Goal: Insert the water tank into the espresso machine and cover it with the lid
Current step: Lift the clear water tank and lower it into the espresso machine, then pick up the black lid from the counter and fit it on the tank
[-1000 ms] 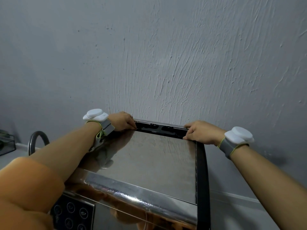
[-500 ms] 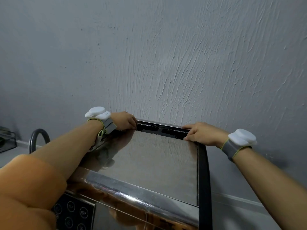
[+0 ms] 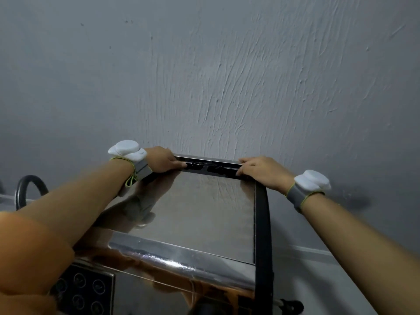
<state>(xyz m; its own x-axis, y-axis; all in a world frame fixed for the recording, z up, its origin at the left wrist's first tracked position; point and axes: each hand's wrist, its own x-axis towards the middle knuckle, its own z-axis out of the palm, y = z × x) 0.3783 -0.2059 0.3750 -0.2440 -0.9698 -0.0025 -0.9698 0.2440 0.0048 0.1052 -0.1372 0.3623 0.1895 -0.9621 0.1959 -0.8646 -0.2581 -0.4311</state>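
Observation:
The espresso machine (image 3: 204, 212) fills the lower middle, its shiny steel top facing me. Along its back edge, against the wall, lies a narrow black lid (image 3: 211, 168) with two recesses. My left hand (image 3: 161, 160) curls over the lid's left end, fingertips on its front edge. At the lid's right end my right hand (image 3: 261, 171) has its fingers bent down over the strip. The water tank itself is hidden below the lid and the machine's top.
A grey plaster wall (image 3: 227, 76) stands right behind the machine. A black button panel (image 3: 84, 289) sits on the machine's front left. Black trim (image 3: 262, 235) runs down its right side. A curved dark pipe (image 3: 27, 185) rises at the left.
Both hands stay on the ends of the lid. The view has shifted a little, so the machine sits slightly further left and higher in the frame.

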